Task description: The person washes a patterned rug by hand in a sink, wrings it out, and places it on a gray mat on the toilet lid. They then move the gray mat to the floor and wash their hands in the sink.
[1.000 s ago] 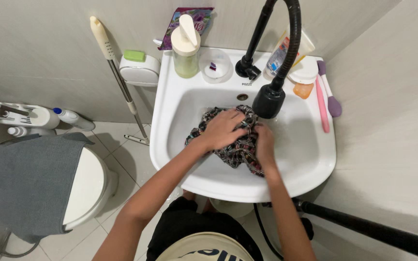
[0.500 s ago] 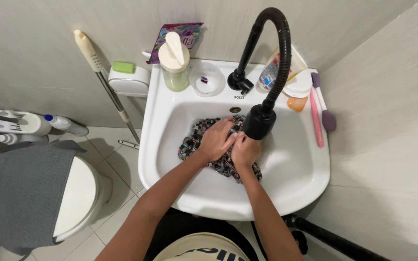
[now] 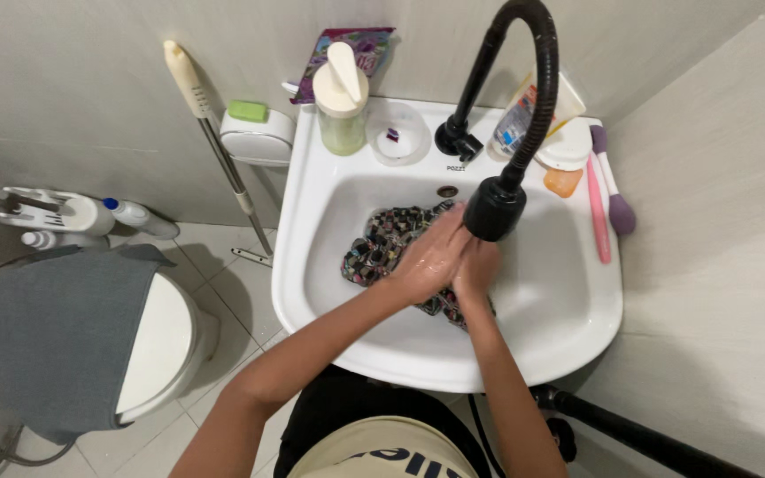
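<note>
A: Both hands sit in the white sink point(image 3: 312, 265) under the black faucet head point(image 3: 493, 208). The left hand point(image 3: 431, 257) lies over the right hand point(image 3: 474, 265), fingers curled, pressed together on the patterned cloth point(image 3: 382, 243).

B: Change since half a second back?

A: The hands have closed in on each other. A second ago they were spread apart across the cloth; now they bunch its right part, and more of its left part lies bare in the basin.

B: Grip?

A: Partly closed on cloth folds; how much each hand holds cannot be told, as the left covers the right.

B: Meaning?

A: Likely a rubbing stroke, cloth worked against itself. Soap bottle point(image 3: 341, 97) stands untouched on the far rim.
</note>
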